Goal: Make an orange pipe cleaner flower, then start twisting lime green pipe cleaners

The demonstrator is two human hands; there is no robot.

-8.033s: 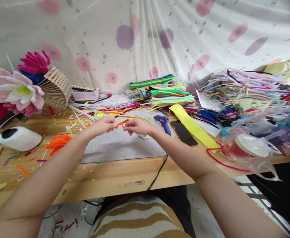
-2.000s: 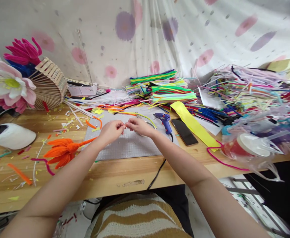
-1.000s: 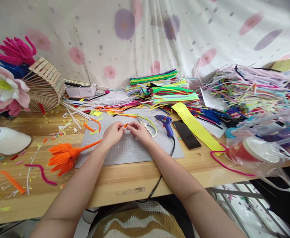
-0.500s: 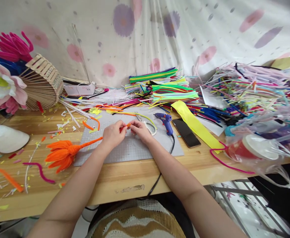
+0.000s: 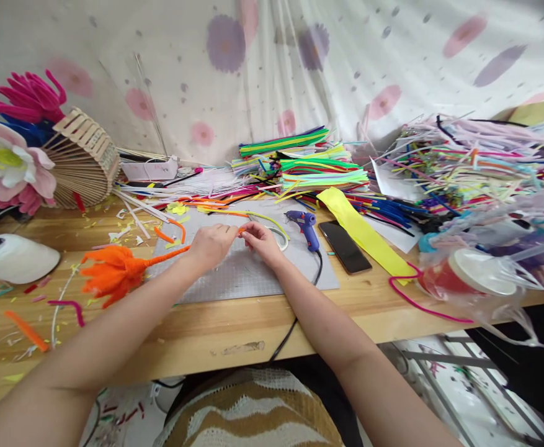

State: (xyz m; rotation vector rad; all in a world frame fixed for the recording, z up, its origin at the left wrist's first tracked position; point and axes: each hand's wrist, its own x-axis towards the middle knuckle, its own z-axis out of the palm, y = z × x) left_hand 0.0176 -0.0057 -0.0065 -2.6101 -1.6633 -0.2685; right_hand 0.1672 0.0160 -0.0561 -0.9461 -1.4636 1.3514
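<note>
An orange pipe-cleaner flower (image 5: 116, 271) points its petals left, and its wrapped stem runs right into my left hand (image 5: 213, 246). My left hand is closed around that stem, its knuckles hiding the grip. My right hand (image 5: 258, 240) is closed too, thumb and fingers pinching the orange stem end (image 5: 241, 231) between the hands. Both hands hover over a grey cutting mat (image 5: 234, 282). Scissors (image 5: 278, 238) with pale handles lie partly behind my right hand. To the right of them rests a purple glue gun (image 5: 305, 228), its black cord trailing to the table edge.
A black phone (image 5: 345, 247) and a yellow strip (image 5: 369, 239) lie right of the mat. Bundled pipe cleaners (image 5: 318, 171) are piled behind it. A bagged cup (image 5: 474, 273) stands at right. Orange offcuts (image 5: 27, 331), a white object (image 5: 15, 257) and a wooden fan-shaped basket (image 5: 83, 158) sit left.
My left hand has rolled over, knuckles now more on top, and the flower has turned slightly with its stem. My left forearm has swung outward to the left. The view has shifted slightly.
</note>
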